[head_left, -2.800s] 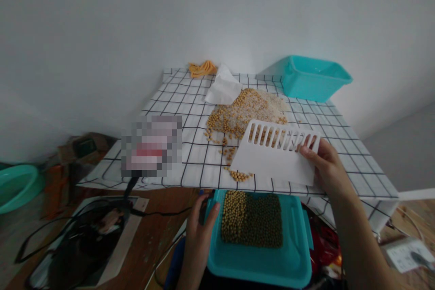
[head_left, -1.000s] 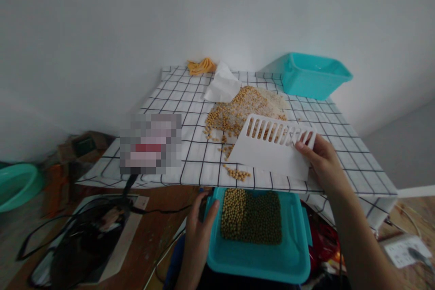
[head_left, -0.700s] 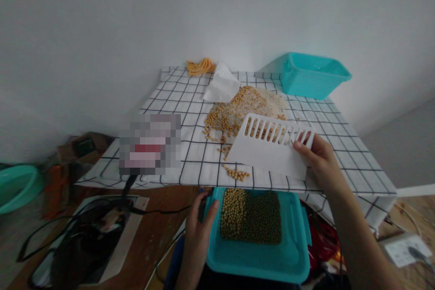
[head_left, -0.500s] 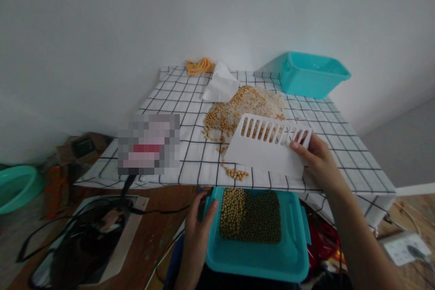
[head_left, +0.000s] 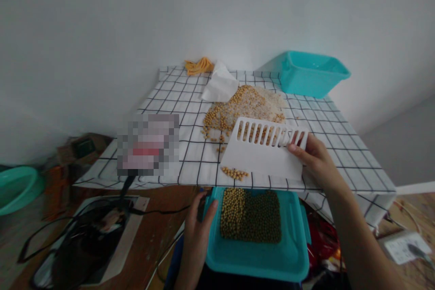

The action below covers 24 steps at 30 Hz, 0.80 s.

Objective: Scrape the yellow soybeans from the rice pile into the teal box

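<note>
Gripped in my right hand (head_left: 317, 158) is a white slotted plastic panel (head_left: 261, 158), its long edge down on the checked cloth near the table's front. A small cluster of yellow soybeans (head_left: 234, 173) lies against that edge. Behind the panel spreads a mixed pile of soybeans and pale grains (head_left: 248, 102). Below the table edge my left hand (head_left: 200, 224) is closed on the left rim of a teal plastic bin (head_left: 258, 260). Inside the bin, yellow beans are at the left and dark green beans at the right.
A teal tub (head_left: 311, 77) stands at the back right of the checked tablecloth (head_left: 190, 140). White paper (head_left: 220, 84) and an orange cloth (head_left: 199, 66) lie at the back. A blurred-out object (head_left: 147, 145) is at the left. A power strip (head_left: 404, 245) sits low on the right.
The white panel has moved slightly toward me and left, its lower edge coming up to the small cluster of soybeans. My left hand and the bin hold still.
</note>
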Tool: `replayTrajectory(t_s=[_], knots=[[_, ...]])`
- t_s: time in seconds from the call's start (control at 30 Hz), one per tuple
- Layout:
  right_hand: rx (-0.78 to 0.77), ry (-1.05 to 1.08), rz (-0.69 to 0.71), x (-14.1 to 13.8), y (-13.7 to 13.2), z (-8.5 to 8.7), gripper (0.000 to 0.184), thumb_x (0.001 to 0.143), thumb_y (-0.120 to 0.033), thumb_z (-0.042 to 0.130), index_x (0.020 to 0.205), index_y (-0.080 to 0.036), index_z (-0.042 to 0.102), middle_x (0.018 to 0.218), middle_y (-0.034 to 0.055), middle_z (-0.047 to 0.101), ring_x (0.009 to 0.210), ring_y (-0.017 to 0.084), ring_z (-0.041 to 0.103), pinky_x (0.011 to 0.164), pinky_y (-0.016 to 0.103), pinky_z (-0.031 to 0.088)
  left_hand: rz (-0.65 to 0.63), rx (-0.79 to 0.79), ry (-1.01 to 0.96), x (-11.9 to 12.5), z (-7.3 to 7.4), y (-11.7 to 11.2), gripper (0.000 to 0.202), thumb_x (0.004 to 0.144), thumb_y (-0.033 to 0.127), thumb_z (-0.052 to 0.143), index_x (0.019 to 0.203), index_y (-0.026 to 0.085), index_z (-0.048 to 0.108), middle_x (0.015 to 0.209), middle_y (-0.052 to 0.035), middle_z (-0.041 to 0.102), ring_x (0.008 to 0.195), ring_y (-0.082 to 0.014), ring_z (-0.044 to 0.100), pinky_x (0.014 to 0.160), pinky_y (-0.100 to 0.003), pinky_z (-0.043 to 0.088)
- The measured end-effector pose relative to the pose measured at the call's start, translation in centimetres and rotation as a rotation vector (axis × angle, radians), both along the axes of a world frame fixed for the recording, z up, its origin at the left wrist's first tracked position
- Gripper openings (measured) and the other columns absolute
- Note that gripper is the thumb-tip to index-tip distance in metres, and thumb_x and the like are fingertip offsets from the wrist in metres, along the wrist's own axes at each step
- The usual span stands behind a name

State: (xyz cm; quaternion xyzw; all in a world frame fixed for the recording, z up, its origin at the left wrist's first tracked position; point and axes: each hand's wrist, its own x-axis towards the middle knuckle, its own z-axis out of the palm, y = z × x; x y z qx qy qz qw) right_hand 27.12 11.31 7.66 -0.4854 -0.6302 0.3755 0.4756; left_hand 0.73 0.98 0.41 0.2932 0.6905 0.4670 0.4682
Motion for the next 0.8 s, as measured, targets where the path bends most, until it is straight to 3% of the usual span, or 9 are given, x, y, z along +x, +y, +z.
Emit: replayTrajectory(t_s=[0.2,0.53,0.8], knots=[[-0.041,0.026,0.024,0.02,-0.15,-0.06,0.018,0.082,-0.040,0.067,0.094,-0.027,0.064,0.082,0.0013,0.064,0.076,0.019,0.059,0.067,0.030,0.049,0.001,0.004,-0.005,-0.02,-0.28,0.25,0.039,0.071,0.044,0.067,0.103,0.023,0.062,0.109,-0.0062,0.072,0.109,-0.0267,0.063,0.096,-0.036,0.046],[-0.088,0.086,0.032,0.12,-0.47,-0.08,0.016,0.079,-0.039,0.070,0.087,-0.026,0.064,0.078,0.0004,0.063,0.072,0.018,0.058,0.063,0.028,0.048,-0.013,0.003,-0.018,0.12,0.17,0.37,0.038,0.070,0.044,0.066,0.101,0.022,0.061,0.102,-0.0055,0.074,0.102,-0.0269,0.066,0.092,-0.036,0.048],[-0.092,0.091,0.023,-0.06,-0.52,0.14,0.017,0.078,-0.039,0.071,0.088,-0.026,0.066,0.078,0.0008,0.063,0.074,0.018,0.058,0.066,0.029,0.049,-0.012,-0.004,-0.026,-0.06,-0.34,0.20,0.042,0.071,0.047,0.065,0.104,0.022,0.059,0.106,-0.0064,0.071,0.105,-0.0263,0.064,0.094,-0.035,0.046]])
